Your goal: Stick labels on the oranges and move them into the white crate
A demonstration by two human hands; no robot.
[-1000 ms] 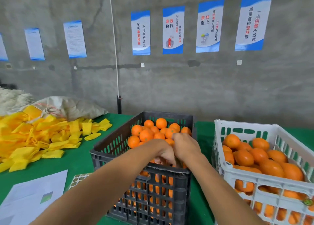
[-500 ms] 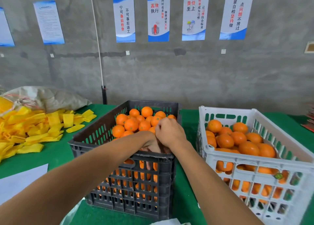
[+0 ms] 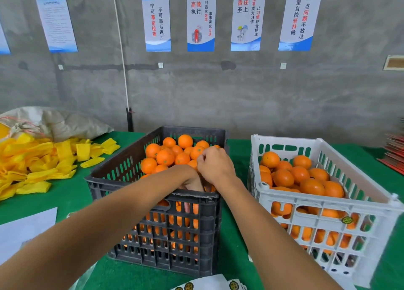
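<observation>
While both forearms are reaching over the near rim of the black crate (image 3: pixel 153 202), the hands are meeting just above the oranges (image 3: pixel 172 156) piled inside it. The right hand (image 3: pixel 215 166) is sitting on top with its fingers curled in tight, like it's pinching something small at the fingertips, but I honestly can't tell what. The left hand (image 3: pixel 193 183) is tucked underneath and mostly hidden by the right one, so I can't tell how far it's open or whether it's holding a fruit. The oranges are round, so there's no real long axis to call. The white crate (image 3: pixel 328 204) is standing just to the right on the green bench (image 3: pixel 72 193), already holding a bunch of oranges, with a round green-and-yellow sticker (image 3: pixel 347 220) showing on its front. More of those stickers are lying on a sheet (image 3: pixel 209 284) at the bottom edge. Posters (image 3: pixel 201 18) with Chinese writing are hanging on the wall, one reading 高效执行.
</observation>
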